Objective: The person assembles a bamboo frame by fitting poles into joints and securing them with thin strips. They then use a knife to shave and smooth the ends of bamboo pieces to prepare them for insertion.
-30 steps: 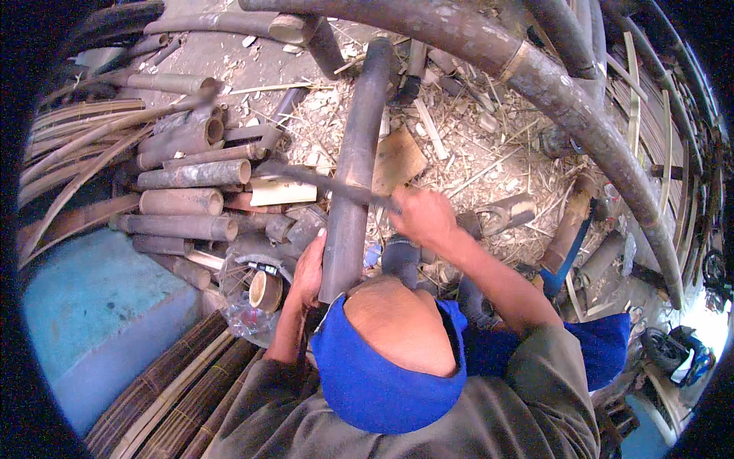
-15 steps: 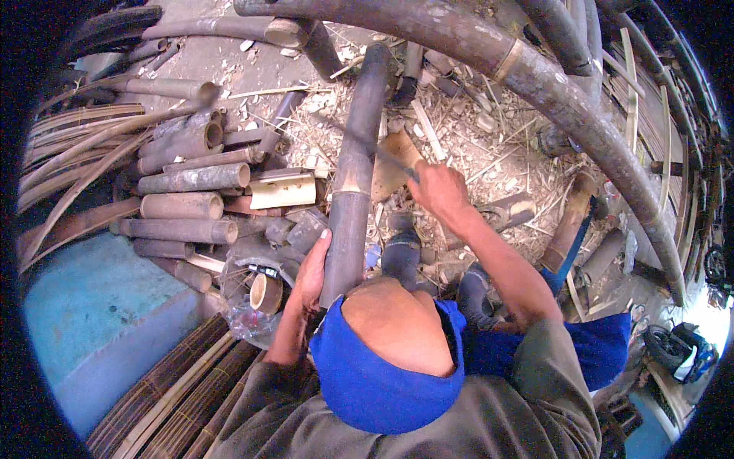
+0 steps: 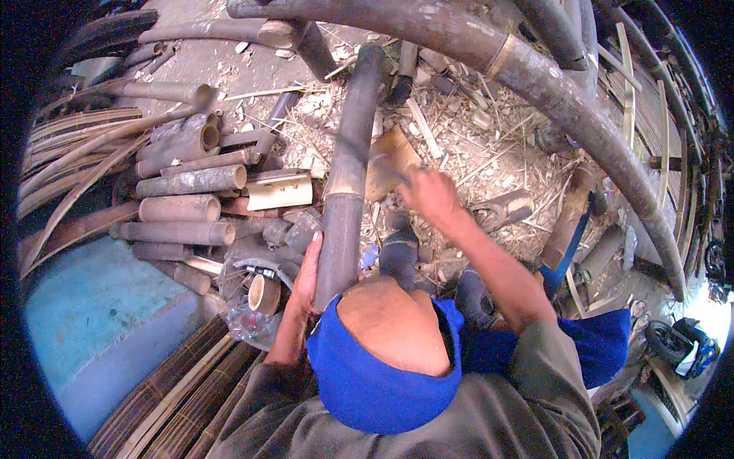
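Note:
A thick dark bamboo pole [image 3: 342,222] slopes away from me, its near end hidden by the blue headwear [image 3: 382,382] at the bottom. My left hand [image 3: 307,269] grips the pole's left side near that end, and its far fingers are out of sight behind the pole. On the other side, my right hand [image 3: 432,195] is closed round the handle of a long-bladed knife [image 3: 391,171]. The blade is smeared by motion and points towards the pole, just below a tan piece [image 3: 396,149] lying on the shavings. Whether the blade touches the pole I cannot tell.
Cut bamboo lengths [image 3: 191,180] are stacked on the left, above a blue block [image 3: 99,306]. A long curved bamboo pole [image 3: 566,99] arches across the top and right. Pale shavings [image 3: 489,153] cover the ground. Bamboo slats [image 3: 183,390] lie lower left; a saw-like blue blade [image 3: 569,245] leans right.
My right hand and the knife have shifted slightly left and down, with the blade no longer seen crossing the pole. The pole and my left hand appear slightly further left.

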The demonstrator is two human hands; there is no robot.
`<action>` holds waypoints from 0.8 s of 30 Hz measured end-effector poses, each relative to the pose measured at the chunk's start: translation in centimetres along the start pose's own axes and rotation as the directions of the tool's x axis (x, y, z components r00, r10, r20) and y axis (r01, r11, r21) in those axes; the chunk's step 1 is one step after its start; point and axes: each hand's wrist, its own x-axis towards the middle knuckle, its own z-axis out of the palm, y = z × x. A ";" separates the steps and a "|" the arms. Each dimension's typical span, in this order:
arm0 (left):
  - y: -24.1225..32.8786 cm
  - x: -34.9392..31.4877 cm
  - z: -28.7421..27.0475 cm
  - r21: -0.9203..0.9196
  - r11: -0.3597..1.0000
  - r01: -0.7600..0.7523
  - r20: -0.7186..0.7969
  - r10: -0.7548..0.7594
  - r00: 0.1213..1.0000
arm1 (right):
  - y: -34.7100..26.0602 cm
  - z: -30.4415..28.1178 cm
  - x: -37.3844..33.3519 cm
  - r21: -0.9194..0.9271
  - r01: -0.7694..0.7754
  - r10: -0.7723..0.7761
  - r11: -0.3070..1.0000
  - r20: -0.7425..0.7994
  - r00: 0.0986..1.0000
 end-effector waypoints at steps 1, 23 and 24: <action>0.0 -0.4 0.2 0.025 0.999 -0.028 -0.031 0.029 0.999 | -0.1 -0.7 0.2 -0.001 0.018 -0.018 1.000 0.039 0.999; 0.3 -0.1 -0.1 0.015 1.000 0.021 0.033 -0.021 0.999 | -0.7 0.0 -0.7 -0.033 0.104 -0.100 0.994 0.110 0.989; 0.1 0.0 -0.2 0.012 1.000 0.022 0.027 -0.022 0.999 | 0.1 -0.5 0.1 -0.012 0.029 -0.028 1.000 0.085 0.996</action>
